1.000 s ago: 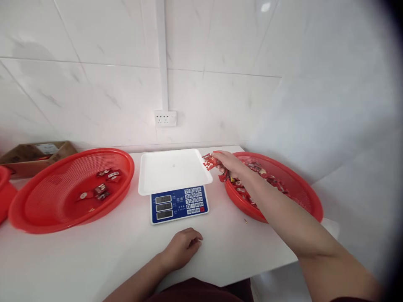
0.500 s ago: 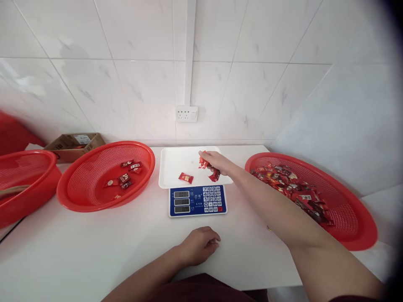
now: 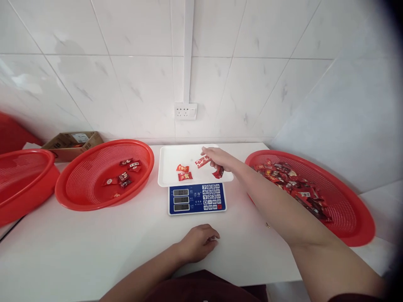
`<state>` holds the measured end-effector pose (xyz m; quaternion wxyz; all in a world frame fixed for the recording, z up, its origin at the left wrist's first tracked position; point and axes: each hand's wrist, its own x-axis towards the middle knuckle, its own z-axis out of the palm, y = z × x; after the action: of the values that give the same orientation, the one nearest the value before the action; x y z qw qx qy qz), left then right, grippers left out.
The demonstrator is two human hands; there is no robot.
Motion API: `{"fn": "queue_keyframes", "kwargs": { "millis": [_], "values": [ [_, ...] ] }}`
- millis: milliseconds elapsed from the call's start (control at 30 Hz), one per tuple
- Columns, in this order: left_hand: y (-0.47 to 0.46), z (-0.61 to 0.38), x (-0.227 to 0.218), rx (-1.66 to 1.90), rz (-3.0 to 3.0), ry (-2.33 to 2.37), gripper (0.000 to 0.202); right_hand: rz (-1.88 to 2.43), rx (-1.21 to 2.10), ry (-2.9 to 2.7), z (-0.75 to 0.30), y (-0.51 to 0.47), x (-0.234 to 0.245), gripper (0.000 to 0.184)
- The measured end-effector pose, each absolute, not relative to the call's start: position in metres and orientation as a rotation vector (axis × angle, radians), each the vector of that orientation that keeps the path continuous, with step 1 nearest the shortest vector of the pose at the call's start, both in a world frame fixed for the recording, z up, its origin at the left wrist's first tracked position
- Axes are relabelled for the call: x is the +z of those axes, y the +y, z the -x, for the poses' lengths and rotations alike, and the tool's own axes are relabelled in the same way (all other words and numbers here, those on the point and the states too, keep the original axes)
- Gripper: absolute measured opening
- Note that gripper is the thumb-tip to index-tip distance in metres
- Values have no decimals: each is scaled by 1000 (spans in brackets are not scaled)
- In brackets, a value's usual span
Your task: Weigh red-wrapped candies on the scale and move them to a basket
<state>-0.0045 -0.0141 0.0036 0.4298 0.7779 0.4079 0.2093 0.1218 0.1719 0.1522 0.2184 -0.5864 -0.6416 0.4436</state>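
My right hand (image 3: pixel 220 159) is over the white tray (image 3: pixel 168 155) of a digital scale (image 3: pixel 197 200), closed on wrapped candies. A red-and-white candy (image 3: pixel 202 161) shows at the fingertips, and a darker red one (image 3: pixel 218 172) pokes out below the palm. Left of the hand, two red-wrapped candies lie close together on the tray, an upper one (image 3: pixel 182 168) and a lower one (image 3: pixel 185 176). My left hand (image 3: pixel 199 243) rests on the white table in front of the scale, its fingers curled together with nothing visible in them.
On the right, a red perforated basket (image 3: pixel 352 226) holds a heap of wrapped candies (image 3: pixel 296 188). Another red basket (image 3: pixel 82 188) on the left has several candies inside. Beyond it are a third red basket (image 3: pixel 28 184) and a cardboard box (image 3: pixel 72 147). A tiled wall stands behind.
A second red candy has come to lie on the tray beside the first. My right hand has shifted slightly right, and the scale's display has changed. The hand in the far-left basket is gone.
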Motion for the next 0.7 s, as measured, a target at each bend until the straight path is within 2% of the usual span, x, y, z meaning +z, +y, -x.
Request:
{"fn": "queue_keyframes", "kwargs": {
  "millis": [167,400,567,700],
  "values": [
    [-14,4,3,520,-1944,1018,23,1618,1016,-1815,-127,177,147,38],
    [-13,4,4,519,-1939,1012,24,1455,1148,-1572,-116,185,150,44],
    [-14,5,4,515,-1933,1020,24,1498,893,-1746,-117,188,144,35],
    [-14,5,7,512,-1921,1032,24,1526,701,-1850,-154,182,145,39]
  ]
}}
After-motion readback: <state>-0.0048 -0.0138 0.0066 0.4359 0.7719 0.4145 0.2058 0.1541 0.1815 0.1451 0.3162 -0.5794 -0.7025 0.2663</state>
